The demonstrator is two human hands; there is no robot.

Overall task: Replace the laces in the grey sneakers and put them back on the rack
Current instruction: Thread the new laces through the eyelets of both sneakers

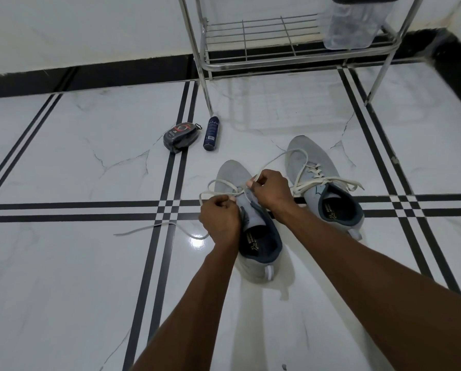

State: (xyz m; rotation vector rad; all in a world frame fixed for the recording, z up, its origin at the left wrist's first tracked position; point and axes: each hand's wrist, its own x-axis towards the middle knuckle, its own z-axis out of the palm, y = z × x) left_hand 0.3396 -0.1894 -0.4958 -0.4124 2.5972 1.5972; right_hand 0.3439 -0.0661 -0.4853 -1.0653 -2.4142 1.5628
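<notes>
Left hand and right hand each pinching the off-white lace over the near grey knit sneaker on the marble-tiled floor. Best pulling both ends evenly, keeping crossings flat, before returning to the chrome wire rack.

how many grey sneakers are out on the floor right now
2. One sneaker lies in the middle of the floor, with both hands working its lace. The other sneaker sits to its right, already laced. The visible rack shelf holds none; higher shelves are out of view.
</notes>
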